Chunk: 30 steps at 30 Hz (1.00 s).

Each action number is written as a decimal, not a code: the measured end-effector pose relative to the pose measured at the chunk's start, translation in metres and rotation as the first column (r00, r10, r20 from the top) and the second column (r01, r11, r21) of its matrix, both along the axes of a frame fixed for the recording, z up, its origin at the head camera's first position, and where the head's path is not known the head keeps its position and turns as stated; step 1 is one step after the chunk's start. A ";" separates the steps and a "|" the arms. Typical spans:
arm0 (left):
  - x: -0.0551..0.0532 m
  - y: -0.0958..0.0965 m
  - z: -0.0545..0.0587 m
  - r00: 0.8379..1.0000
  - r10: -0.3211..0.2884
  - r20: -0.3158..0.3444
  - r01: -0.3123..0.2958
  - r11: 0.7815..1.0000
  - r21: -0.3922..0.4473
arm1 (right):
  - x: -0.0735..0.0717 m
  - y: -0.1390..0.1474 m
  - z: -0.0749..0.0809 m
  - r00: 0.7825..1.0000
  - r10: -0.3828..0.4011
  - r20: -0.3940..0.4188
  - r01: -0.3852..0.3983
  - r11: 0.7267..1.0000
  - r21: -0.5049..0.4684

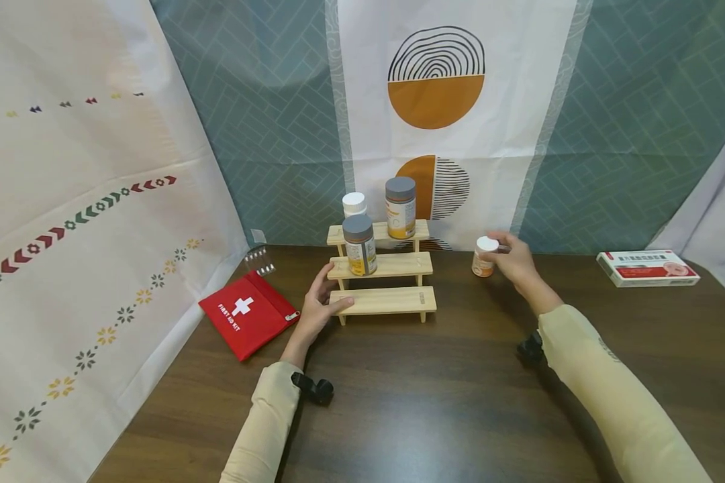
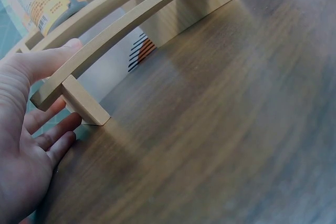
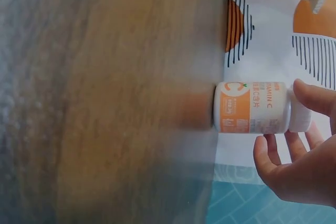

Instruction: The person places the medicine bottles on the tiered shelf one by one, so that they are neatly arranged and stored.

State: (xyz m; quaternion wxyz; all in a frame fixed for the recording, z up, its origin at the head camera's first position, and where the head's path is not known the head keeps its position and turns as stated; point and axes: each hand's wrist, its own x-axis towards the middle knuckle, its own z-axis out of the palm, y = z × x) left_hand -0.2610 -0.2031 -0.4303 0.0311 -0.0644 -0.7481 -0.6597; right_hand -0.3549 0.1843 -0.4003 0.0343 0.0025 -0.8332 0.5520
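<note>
At the left end of a three-step wooden display stand point(image 1: 382, 301), my left hand point(image 1: 321, 308) grips it, thumb over the bottom step and fingers around the side near the leg point(image 2: 86, 103). My right hand point(image 1: 515, 260) holds a small white and orange vitamin C bottle point(image 3: 252, 107) by its white cap point(image 3: 300, 109), between thumb and fingers. That bottle stands upright on the table, right of the stand. A grey-lidded bottle point(image 1: 360, 251) sits on the middle step. Another grey-lidded bottle point(image 1: 401, 213) and a white-capped bottle point(image 1: 354, 203) are on the top step.
A red first aid kit pouch point(image 1: 248, 315) lies left of the stand, with a clear item holding small white pieces point(image 1: 259, 261) behind it. At the far right lies a white and red medicine box point(image 1: 648, 269). Patterned cloth point(image 1: 266, 121) hangs along the table's back edge.
</note>
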 end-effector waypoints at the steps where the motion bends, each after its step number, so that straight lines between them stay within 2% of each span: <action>1: 0.000 0.000 0.000 1.000 0.000 0.001 0.000 1.000 -0.002 | 0.001 0.001 0.000 1.000 0.001 0.001 -0.001 1.000 0.005; 7: 0.001 0.000 0.000 1.000 0.002 0.004 -0.002 1.000 -0.003 | 0.010 0.007 0.008 1.000 0.023 0.014 -0.023 1.000 0.009; 18: -0.001 0.000 0.000 1.000 0.001 -0.001 -0.001 1.000 -0.007 | 0.018 0.007 0.035 0.999 0.029 -0.018 -0.029 1.000 0.010; 25: -0.001 0.000 0.001 1.000 0.003 0.000 -0.003 1.000 -0.001 | 0.029 -0.009 0.058 0.995 0.096 0.003 -0.096 0.995 -0.026; 30: 0.000 0.000 0.000 1.000 0.004 0.001 -0.004 1.000 -0.001 | 0.037 -0.022 0.069 0.989 0.145 -0.001 -0.145 0.987 -0.065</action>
